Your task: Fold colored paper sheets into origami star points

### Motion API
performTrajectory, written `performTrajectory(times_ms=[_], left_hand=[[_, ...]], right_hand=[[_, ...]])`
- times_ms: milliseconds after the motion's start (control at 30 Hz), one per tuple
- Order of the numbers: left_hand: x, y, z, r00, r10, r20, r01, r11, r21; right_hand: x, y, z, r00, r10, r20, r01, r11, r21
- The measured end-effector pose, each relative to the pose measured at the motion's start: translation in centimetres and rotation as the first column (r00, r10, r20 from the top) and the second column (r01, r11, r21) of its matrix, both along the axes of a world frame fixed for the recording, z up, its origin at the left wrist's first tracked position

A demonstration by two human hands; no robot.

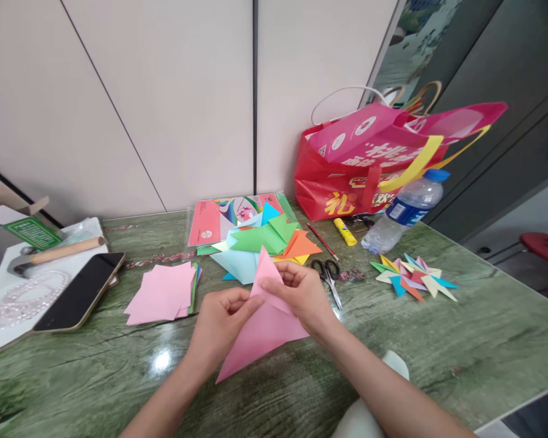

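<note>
A pink sheet of paper (pixel 267 331), partly folded to a point at its top, is held up over the green marbled table. My left hand (pixel 223 322) pinches its left edge between thumb and fingers. On the other side, my right hand (pixel 304 295) grips the folded flap, thumb on the front and fingers behind. Just behind the hands lies a pile of folded papers (pixel 265 237) in green, blue and orange. A stack of pink square sheets (pixel 162 293) rests to the left of my left hand. Black-handled scissors (pixel 331 280) lie right of my right hand.
Star-shaped paper pieces (pixel 415 277), a plastic bottle (pixel 404 210), a glue stick (pixel 344 232) and a red bag (pixel 333 182) stand or lie to the right. At left are a phone (pixel 82 295), a hammer (pixel 66 250) and a beaded string (pixel 27 298). A wall panel (pixel 187 91) rises behind.
</note>
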State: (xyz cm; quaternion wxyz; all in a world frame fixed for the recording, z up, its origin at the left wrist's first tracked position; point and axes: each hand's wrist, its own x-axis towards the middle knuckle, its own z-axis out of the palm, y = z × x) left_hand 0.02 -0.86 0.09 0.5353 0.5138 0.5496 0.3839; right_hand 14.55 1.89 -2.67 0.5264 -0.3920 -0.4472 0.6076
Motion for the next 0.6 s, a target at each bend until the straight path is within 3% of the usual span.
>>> performTrajectory(times_ms=[600], left_hand=[[0.1,-0.34,0.23,1.0,0.001,0.029,-0.002,0.999,0.04]], right_hand=[[0.05,-0.02,0.04,1.0,-0.002,0.015,0.002,1.0,0.014]])
